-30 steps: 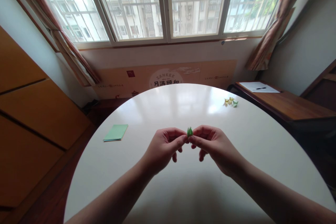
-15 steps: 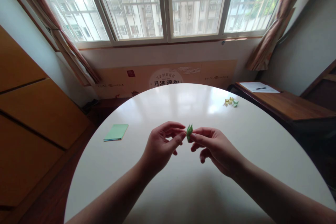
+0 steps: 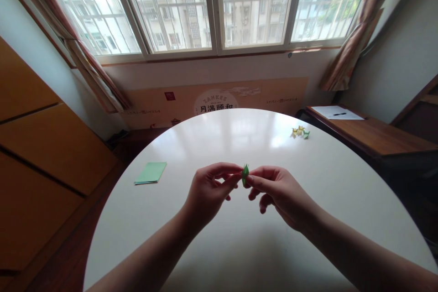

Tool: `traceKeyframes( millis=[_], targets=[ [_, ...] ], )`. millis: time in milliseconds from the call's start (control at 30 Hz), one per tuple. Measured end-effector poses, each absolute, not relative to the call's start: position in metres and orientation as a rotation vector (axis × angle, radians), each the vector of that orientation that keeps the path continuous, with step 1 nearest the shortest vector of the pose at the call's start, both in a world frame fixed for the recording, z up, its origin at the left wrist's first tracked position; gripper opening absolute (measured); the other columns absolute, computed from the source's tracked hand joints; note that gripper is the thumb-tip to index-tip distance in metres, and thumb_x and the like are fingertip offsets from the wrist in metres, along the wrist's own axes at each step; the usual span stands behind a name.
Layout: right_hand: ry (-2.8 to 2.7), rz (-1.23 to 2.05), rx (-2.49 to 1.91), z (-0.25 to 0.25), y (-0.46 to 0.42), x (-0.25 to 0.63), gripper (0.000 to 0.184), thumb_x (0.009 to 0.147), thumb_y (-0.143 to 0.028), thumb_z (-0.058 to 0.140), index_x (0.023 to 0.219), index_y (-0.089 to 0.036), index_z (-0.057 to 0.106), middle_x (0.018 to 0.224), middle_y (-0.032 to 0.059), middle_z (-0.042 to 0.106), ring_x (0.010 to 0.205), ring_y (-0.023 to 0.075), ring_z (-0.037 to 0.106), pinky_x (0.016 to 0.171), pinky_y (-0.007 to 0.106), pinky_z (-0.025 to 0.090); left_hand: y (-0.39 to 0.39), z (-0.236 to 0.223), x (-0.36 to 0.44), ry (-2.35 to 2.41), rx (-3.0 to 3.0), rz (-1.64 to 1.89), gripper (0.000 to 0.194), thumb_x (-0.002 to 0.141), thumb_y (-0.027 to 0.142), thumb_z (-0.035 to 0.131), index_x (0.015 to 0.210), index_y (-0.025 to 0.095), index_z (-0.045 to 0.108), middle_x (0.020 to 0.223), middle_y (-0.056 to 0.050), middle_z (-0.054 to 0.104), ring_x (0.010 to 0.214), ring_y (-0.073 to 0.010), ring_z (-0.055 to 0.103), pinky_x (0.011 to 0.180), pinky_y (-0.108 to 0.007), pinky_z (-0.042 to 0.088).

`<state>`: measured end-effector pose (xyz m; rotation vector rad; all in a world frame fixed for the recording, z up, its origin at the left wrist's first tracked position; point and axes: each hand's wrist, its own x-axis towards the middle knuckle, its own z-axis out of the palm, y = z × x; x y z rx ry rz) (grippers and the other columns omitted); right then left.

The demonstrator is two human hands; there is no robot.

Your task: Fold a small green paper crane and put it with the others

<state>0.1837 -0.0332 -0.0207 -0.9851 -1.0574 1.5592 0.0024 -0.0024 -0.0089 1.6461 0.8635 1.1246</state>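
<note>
A small folded piece of green paper, narrow and pointed at the top and bottom, is held above the table between both hands. My left hand pinches its left side between thumb and forefinger. On the other side, the thumb and forefinger of my right hand grip it too, with the remaining fingers loosely curled below. The fingertips hide parts of the folds.
The round white table holds a stack of green paper sheets at left. Several small yellow and green folded paper figures lie far right. Beyond, a wooden desk carries white paper and a pen.
My left thumb and forefinger have closed further over the green paper's upper part. Its pointed tips, spread apart before, now sit closer together. My right hand has hardly moved.
</note>
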Motion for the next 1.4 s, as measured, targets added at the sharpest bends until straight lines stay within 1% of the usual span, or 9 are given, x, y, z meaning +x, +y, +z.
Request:
traceKeyframes(
  millis=[300,433,533,667,833,967,1167,1267,1400],
  targets=[
    [-1.044,1.548,-0.987,-0.022,-0.032,0.183,0.030,0.073,-0.043,0.083,0.081,-0.015,0.075,0.078,0.0064,0.068,0.068,0.0157,0.064,0.043,0.017,0.046,-0.002,-0.011,0.004,0.838,1.699,1.172,0.007,0.082,0.020,0.071,0.085,0.016,0.076,0.079,-0.005,0.074,0.065,-0.0150,0.067,0.046,-0.019,0.053],
    [-1.140,1.442,-0.998,-0.023,-0.031,0.183,0.026,0.074,-0.039,0.082,0.082,-0.015,0.076,0.073,0.0056,0.068,0.067,0.0163,0.064,0.043,0.018,0.047,-0.003,-0.007,0.003,0.808,1.728,1.083,0.012,0.082,0.018,0.070,0.093,0.015,0.073,0.081,-0.007,0.073,0.071,-0.0179,0.067,0.046,-0.020,0.053],
    [-1.221,1.348,-1.018,-0.023,-0.031,0.183,0.025,0.074,-0.037,0.082,0.083,-0.015,0.076,0.067,0.0050,0.067,0.065,0.0171,0.064,0.044,0.019,0.048,-0.004,-0.005,0.003,0.819,1.764,1.088,0.010,0.081,0.019,0.071,0.091,0.015,0.072,0.084,-0.007,0.073,0.069,-0.0173,0.066,0.045,-0.020,0.052],
    [-1.256,1.306,-1.031,-0.023,-0.032,0.184,0.024,0.076,-0.035,0.081,0.089,-0.015,0.076,0.072,0.0057,0.069,0.068,0.0183,0.065,0.044,0.020,0.049,-0.004,-0.006,0.004,0.823,1.769,1.123,0.005,0.083,0.020,0.070,0.081,0.015,0.072,0.080,-0.006,0.070,0.066,-0.0153,0.063,0.045,-0.019,0.051],
    [-1.237,1.347,-0.997,-0.020,-0.032,0.184,0.027,0.078,-0.040,0.079,0.086,-0.015,0.075,0.081,0.0088,0.072,0.073,0.0192,0.066,0.045,0.020,0.050,-0.001,-0.003,0.001,0.763,1.758,1.039,0.009,0.085,0.023,0.069,0.081,0.016,0.069,0.081,-0.005,0.067,0.068,-0.0159,0.064,0.045,-0.019,0.051],
    [-1.233,1.377,-1.002,-0.020,-0.032,0.184,0.026,0.077,-0.038,0.080,0.086,-0.015,0.075,0.079,0.0081,0.071,0.073,0.0194,0.066,0.045,0.020,0.050,0.003,-0.001,-0.004,0.762,1.899,0.984,0.011,0.088,0.024,0.067,0.082,0.015,0.069,0.079,-0.005,0.068,0.066,-0.0148,0.065,0.048,-0.019,0.051],
    [-1.278,1.336,-1.007,-0.021,-0.032,0.185,0.024,0.078,-0.037,0.079,0.087,-0.015,0.075,0.073,0.0064,0.069,0.070,0.0184,0.066,0.046,0.020,0.050,0.002,0.001,-0.005,0.771,2.054,1.064,0.006,0.086,0.021,0.071,0.089,0.017,0.075,0.076,-0.004,0.072,0.063,-0.0125,0.065,0.051,-0.018,0.050],
    [-1.266,1.335,-1.003,-0.021,-0.032,0.184,0.024,0.077,-0.036,0.080,0.088,-0.015,0.075,0.076,0.0070,0.070,0.072,0.0195,0.067,0.045,0.020,0.051,0.001,-0.002,-0.002,0.776,1.981,1.105,0.006,0.085,0.021,0.071,0.085,0.018,0.077,0.076,-0.004,0.073,0.062,-0.0128,0.065,0.050,-0.019,0.050],
    [-1.276,1.344,-1.033,-0.023,-0.032,0.184,0.026,0.077,-0.037,0.080,0.091,-0.015,0.076,0.079,0.0088,0.072,0.074,0.0210,0.067,0.045,0.020,0.050,0.001,-0.008,0.001,0.844,1.765,1.114,0.007,0.082,0.022,0.073,0.084,0.016,0.075,0.070,-0.003,0.070,0.058,-0.0140,0.065,0.047,-0.020,0.051]
  ],
)
